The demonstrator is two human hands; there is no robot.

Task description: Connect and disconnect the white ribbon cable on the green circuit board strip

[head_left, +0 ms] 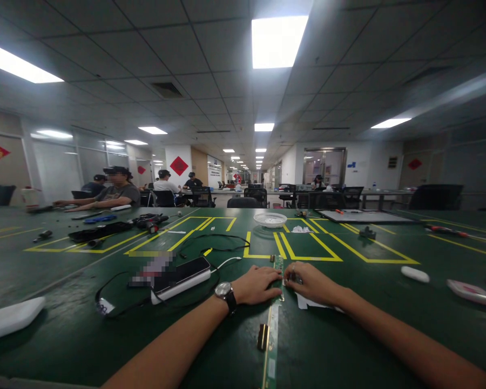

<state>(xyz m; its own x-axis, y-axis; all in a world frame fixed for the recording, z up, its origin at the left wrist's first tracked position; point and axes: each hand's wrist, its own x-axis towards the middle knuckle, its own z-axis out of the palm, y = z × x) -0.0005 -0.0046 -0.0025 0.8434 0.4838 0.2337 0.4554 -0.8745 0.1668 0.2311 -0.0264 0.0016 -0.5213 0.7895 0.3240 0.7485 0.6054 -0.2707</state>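
Note:
A long, narrow green circuit board strip lies on the green table, running away from me. Small brown flaps stick out from its left edge, one copper-brown flap close to me. My left hand, with a wristwatch on the wrist, rests on the left side of the strip, fingers stretched across its far part. My right hand sits at the strip's right edge with curled fingers closed around something small and dark that I cannot make out. White paper lies partly under the right hand.
Left of my hands are a phone on a white box, black cables and a white case. A white basket stands ahead. White and pinkish objects lie right. A person sits at the left.

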